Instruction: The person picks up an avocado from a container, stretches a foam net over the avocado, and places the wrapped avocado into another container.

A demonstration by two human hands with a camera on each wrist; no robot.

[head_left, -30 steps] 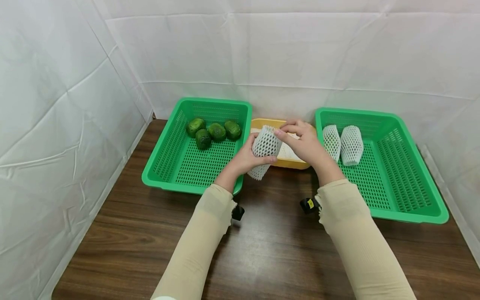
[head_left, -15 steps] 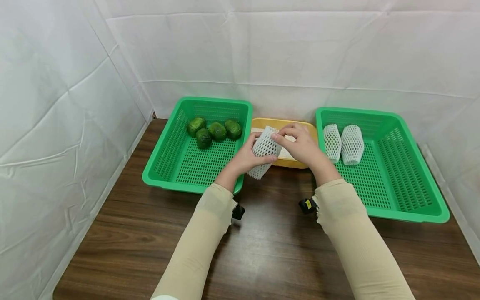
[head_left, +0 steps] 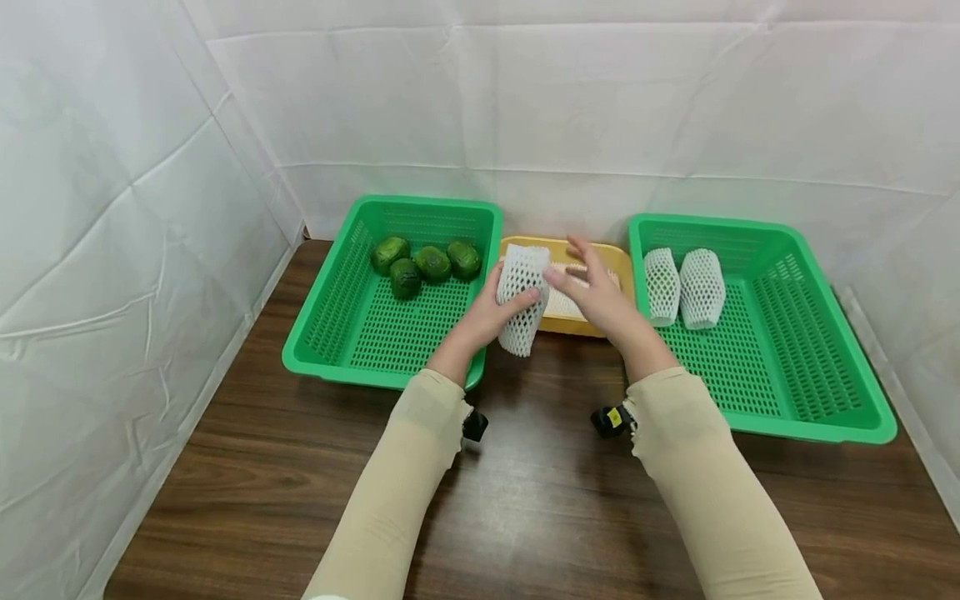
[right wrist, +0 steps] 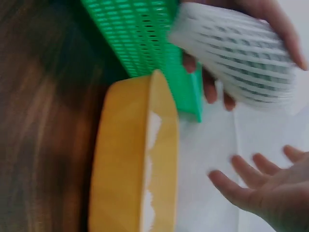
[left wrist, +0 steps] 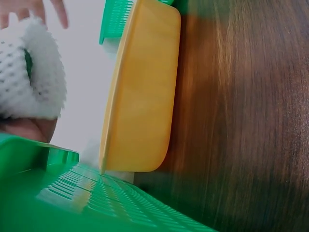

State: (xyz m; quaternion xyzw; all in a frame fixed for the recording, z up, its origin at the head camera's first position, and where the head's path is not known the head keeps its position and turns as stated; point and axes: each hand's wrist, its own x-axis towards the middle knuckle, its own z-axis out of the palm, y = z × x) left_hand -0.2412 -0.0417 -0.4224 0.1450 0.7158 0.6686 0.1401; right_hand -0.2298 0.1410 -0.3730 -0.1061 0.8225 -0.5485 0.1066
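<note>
My left hand grips a white foam net sleeve with an avocado inside, just above the front of the yellow tray. Dark green shows through the sleeve's end opening in the left wrist view. Thumb and fingers wrap its middle, and the sleeve stands slightly tilted. To its right, my right hand has its fingers spread and holds nothing. The right wrist view shows a gap between that hand and the sleeve.
At left, a green basket contains several bare avocados. Two sleeved pieces lie in another green basket at right. Between them, the yellow tray has white foam nets in it. Everything stands on a dark wooden table.
My right hand has let go of the sleeve's upper edge and spread its fingers. My left hand has turned the sleeve more upright, its thumb now across the front.
</note>
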